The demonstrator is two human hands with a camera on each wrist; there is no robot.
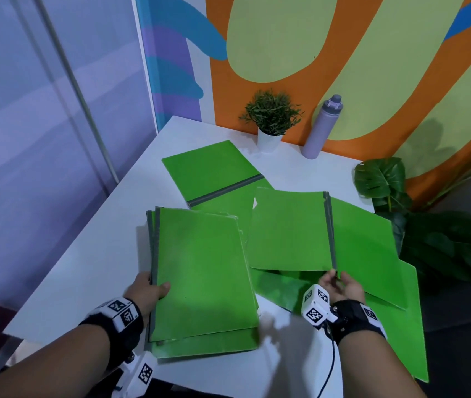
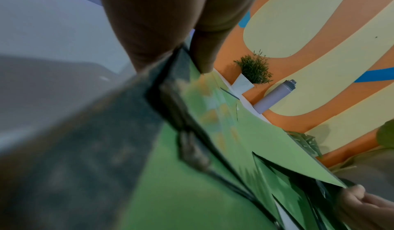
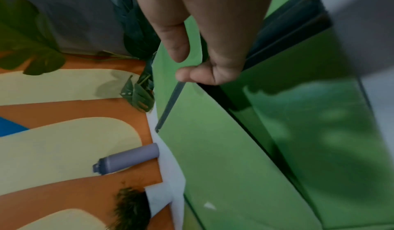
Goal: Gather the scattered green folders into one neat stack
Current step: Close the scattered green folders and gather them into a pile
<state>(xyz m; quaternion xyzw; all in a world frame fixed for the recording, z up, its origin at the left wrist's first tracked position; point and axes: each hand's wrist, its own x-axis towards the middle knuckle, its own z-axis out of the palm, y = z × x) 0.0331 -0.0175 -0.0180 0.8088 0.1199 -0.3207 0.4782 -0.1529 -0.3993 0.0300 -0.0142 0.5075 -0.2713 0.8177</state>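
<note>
Several green folders with grey spines lie over a white table (image 1: pixel 90 248). My left hand (image 1: pixel 148 288) grips the spine edge of a small stack of folders (image 1: pixel 202 268) at the front left, thumb on top; the left wrist view shows the thumb (image 2: pixel 202 53) on the cover. My right hand (image 1: pixel 340 282) pinches the near end of the grey spine of a raised folder (image 1: pixel 288 231), seen close in the right wrist view as the folder (image 3: pixel 213 149). Another folder (image 1: pixel 211 170) lies at the back. More folders (image 1: pixel 372 248) overlap under and right of the raised one, overhanging the table edge.
A small potted plant (image 1: pixel 271 119) and a lilac bottle (image 1: pixel 321 127) stand at the back against the painted wall. A big leafy plant (image 1: pixel 441 239) stands on the floor right of the table. A glass partition is on the left.
</note>
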